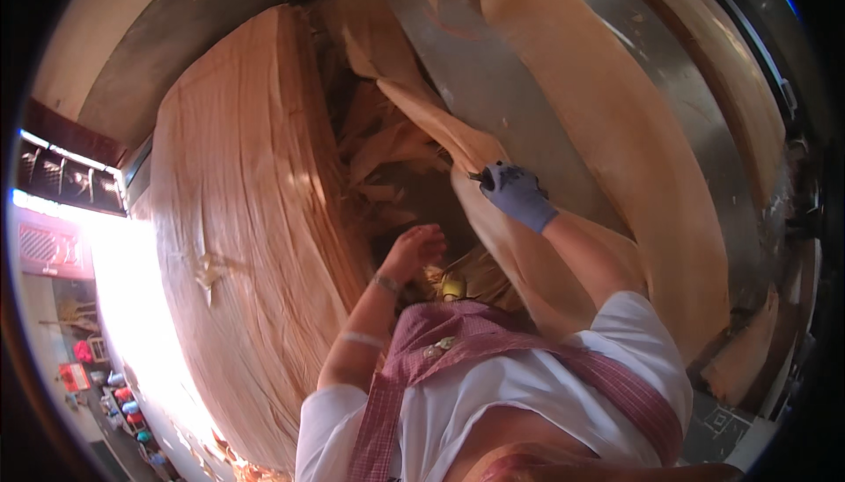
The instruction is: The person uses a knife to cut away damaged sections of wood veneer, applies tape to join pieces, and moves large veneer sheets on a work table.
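My right hand (517,195), in a grey-lilac glove with dark patches, is closed at the edge of a wood veneer sheet (449,132). A short dark object (477,176) pokes out of its fingers; its kind is too small to make out. My left hand (414,253) is bare, its fingers loosely bent and apart from the sheets, with nothing visible in it. Just left of it rises a tall stack of veneer sheets (246,191) with ragged edges. Another long veneer sheet (616,95) curves over the grey metal surface (502,86) to the right.
Torn veneer scraps (392,152) lie in the gap between stack and metal surface. A yellow round thing (453,288) sits at my waist. Further veneer (744,354) lies at the right. Bright light enters by an opening (132,279) on the left, near several coloured items (130,407).
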A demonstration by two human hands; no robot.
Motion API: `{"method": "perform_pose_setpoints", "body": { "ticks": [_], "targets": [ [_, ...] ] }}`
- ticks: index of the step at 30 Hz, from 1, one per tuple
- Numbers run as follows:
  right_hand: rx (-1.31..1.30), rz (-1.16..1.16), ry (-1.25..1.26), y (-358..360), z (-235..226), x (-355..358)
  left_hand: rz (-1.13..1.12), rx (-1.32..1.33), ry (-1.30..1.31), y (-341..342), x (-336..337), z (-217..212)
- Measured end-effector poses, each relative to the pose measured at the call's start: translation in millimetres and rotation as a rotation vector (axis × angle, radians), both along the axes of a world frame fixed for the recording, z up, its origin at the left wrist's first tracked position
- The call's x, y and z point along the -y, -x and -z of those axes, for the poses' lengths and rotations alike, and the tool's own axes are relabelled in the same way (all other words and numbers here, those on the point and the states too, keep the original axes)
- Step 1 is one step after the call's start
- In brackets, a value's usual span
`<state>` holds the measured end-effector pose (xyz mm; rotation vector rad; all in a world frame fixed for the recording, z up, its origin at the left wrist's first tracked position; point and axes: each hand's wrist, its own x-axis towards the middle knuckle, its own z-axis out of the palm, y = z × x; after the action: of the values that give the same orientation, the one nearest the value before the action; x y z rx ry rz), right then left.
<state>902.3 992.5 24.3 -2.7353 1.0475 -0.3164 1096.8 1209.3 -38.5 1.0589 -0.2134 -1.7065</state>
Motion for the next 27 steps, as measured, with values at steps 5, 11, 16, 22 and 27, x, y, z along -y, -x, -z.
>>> {"method": "perform_pose_setpoints", "body": {
  "ticks": [5,11,16,22,27],
  "targets": [
    [0.216,0.136,-0.575,44,-137,42,-0.012,-0.35,-0.089,-87,162,73],
    [0.179,0.542,-0.752,122,-234,92,-0.333,-0.3,-0.181,-164,336,83],
    [0.139,1.0,-0.589,178,-219,144,-0.41,-0.361,0.203,-240,475,31],
    [-0.536,0.93,-0.249,263,-72,166,-0.445,0.368,-0.007,-243,543,-16],
    [-0.64,1.124,-0.317,270,-18,178,-0.522,0.633,0.016,-264,599,-19]
  ]
}}
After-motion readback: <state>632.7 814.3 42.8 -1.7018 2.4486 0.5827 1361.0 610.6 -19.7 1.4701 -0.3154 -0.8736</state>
